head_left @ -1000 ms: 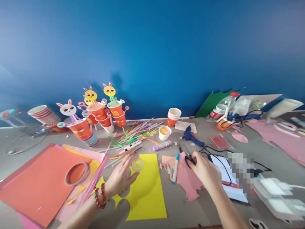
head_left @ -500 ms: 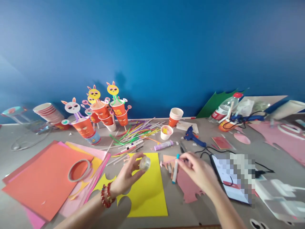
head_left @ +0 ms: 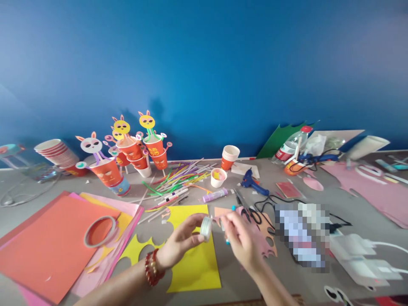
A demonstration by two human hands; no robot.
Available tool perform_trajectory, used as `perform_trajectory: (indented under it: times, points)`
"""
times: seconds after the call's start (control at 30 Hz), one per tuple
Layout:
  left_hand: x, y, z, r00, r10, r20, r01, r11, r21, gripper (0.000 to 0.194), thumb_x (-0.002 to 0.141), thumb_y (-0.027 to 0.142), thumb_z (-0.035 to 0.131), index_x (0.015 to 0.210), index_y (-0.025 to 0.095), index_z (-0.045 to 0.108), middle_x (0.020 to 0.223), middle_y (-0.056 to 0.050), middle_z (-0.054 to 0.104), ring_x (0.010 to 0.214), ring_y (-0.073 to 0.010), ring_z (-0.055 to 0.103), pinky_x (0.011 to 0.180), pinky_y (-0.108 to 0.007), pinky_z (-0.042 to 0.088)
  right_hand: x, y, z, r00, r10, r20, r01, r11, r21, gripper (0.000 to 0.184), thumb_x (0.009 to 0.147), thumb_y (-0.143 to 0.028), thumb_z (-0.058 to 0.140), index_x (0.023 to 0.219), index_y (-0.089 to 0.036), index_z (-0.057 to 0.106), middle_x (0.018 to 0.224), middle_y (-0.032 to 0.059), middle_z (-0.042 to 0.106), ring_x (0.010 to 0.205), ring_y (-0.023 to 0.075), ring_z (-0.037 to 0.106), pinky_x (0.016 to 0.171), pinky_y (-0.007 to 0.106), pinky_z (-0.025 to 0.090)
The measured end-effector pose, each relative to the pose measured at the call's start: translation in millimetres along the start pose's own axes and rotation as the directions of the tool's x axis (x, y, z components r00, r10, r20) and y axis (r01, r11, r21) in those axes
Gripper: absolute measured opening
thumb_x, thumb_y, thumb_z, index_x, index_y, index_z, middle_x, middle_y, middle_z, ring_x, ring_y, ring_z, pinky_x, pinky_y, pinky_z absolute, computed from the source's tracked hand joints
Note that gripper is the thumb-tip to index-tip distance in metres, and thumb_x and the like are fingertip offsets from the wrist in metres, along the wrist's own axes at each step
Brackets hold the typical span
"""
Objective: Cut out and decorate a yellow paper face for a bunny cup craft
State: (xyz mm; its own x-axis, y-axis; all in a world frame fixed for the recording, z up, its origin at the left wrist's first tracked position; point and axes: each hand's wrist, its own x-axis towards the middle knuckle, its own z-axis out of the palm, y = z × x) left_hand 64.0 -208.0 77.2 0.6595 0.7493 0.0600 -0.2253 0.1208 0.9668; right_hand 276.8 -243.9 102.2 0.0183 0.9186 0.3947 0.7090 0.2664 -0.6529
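My left hand (head_left: 185, 240), with red bead bracelets at the wrist, grips a small roll of clear tape (head_left: 206, 228) between thumb and fingers. It is above a cut sheet of yellow paper (head_left: 199, 272). To its right, my right hand (head_left: 240, 238) has thumb and fingers pinched together close to the roll; whatever is between them is too small to make out. A marker with teal ends (head_left: 233, 208) lies behind my right hand, partly covered. Under and beyond that hand are cut pink paper (head_left: 259, 238) and black-handled scissors (head_left: 256, 216).
Orange paper sheets (head_left: 47, 242) with a tape ring (head_left: 85, 239) lie left. Decorated paper cups (head_left: 108, 172) stand behind, beside scattered coloured sticks (head_left: 178, 178). A glue stick (head_left: 215, 195), small cup (head_left: 218, 182) and blue glue gun (head_left: 253, 182) are at centre. Cables and a power strip (head_left: 353, 259) lie right.
My right hand has moved left and closer to the tape roll. My left hand has turned the roll so its edge shows more. The view has shifted slightly right.
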Motion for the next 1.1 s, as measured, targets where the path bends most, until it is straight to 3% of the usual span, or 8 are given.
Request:
perform_trajectory:
  times: [0.13,0.2,0.3,0.37,0.47,0.83,1.0,1.1]
  points:
    - [-2,4,1.0,0.986,-0.146,0.077,0.163,0.925,-0.343,0.047,0.085,0.045,0.062,0.124,0.019,0.058,0.127,-0.014,0.06,0.109,-0.0281,0.061,0.091,-0.045,0.052,10,46,-24,0.977,0.05,-0.207,-0.101,0.965,-0.242,0.029,0.095,-0.035,0.044,0.116,-0.019,0.057,0.104,0.0124,0.07,0.076,0.0224,0.067,0.069,0.034,0.052]
    - [-2,6,0.5,0.981,-0.164,0.099,0.19,0.896,-0.402,0.046,0.084,0.043,0.063,0.123,0.018,0.06,0.128,-0.015,0.059,0.11,-0.0284,0.061,0.092,-0.044,0.051,11,54,-32,0.977,0.058,-0.204,-0.113,0.957,-0.267,0.028,0.095,-0.036,0.046,0.112,-0.02,0.06,0.096,0.0102,0.073,0.07,0.0227,0.067,0.066,0.034,0.052]
    - [-1,6,1.5,0.978,-0.158,0.136,0.204,0.863,-0.462,0.043,0.086,0.038,0.063,0.123,0.016,0.062,0.124,-0.015,0.061,0.107,-0.0267,0.062,0.09,-0.041,0.051,7,32,-32,0.999,0.019,-0.046,-0.023,0.997,-0.073,0.018,0.096,-0.034,0.052,0.092,-0.022,0.065,0.088,0.0067,0.073,0.07,0.0196,0.067,0.065,0.03,0.053]
    - [-1,5,3.8,0.976,-0.16,0.147,0.213,0.837,-0.503,0.039,0.087,0.035,0.063,0.121,0.014,0.065,0.116,-0.015,0.064,0.102,-0.0249,0.063,0.087,-0.039,0.052,6,6,-27,0.992,-0.119,0.048,0.114,0.989,0.091,0.015,0.097,-0.03,0.054,0.096,-0.022,0.067,0.096,0.0077,0.073,0.082,0.0203,0.069,0.073,0.03,0.055]
    - [-2,4,8.1,0.972,-0.168,0.162,0.23,0.803,-0.549,0.035,0.089,0.033,0.064,0.117,0.012,0.067,0.106,-0.014,0.066,0.097,-0.023,0.063,0.084,-0.037,0.053,10,-25,-21,0.953,-0.285,0.098,0.276,0.956,0.098,0.012,0.096,-0.022,0.057,0.103,-0.023,0.066,0.101,0.0072,0.073,0.099,0.0222,0.067,0.086,0.033,0.053]
    - [-7,7,9.3,0.954,-0.242,0.178,0.3,0.781,-0.547,0.03,0.088,0.033,0.068,0.107,0.011,0.071,0.1,-0.012,0.065,0.091,-0.0208,0.063,0.079,-0.036,0.055,24,-35,-19,0.854,-0.464,0.235,0.494,0.865,-0.087,0.02,0.093,-0.013,0.05,0.085,-0.021,0.065,0.075,0.0032,0.071,0.075,0.0183,0.066,0.076,0.032,0.051]
    - [-9,6,9.5,0.949,-0.275,0.154,0.315,0.804,-0.504,0.037,0.087,0.042,0.068,0.108,0.011,0.069,0.097,-0.011,0.064,0.088,-0.0201,0.063,0.078,-0.036,0.055,26,-18,-17,0.922,-0.358,0.15,0.381,0.909,-0.172,0.02,0.092,-0.013,0.048,0.077,-0.021,0.059,0.071,0.0018,0.066,0.069,0.0172,0.062,0.067,0.028,0.047]
    - [-13,9,1.2,0.961,-0.262,0.092,0.276,0.939,-0.207,0.038,0.088,0.043,0.065,0.114,0.015,0.066,0.102,-0.011,0.064,0.088,-0.0207,0.064,0.079,-0.037,0.055,26,13,-25,0.969,-0.246,-0.013,0.232,0.927,-0.294,0.016,0.094,-0.018,0.046,0.092,-0.02,0.062,0.084,0.0058,0.071,0.073,0.0186,0.067,0.068,0.028,0.048]
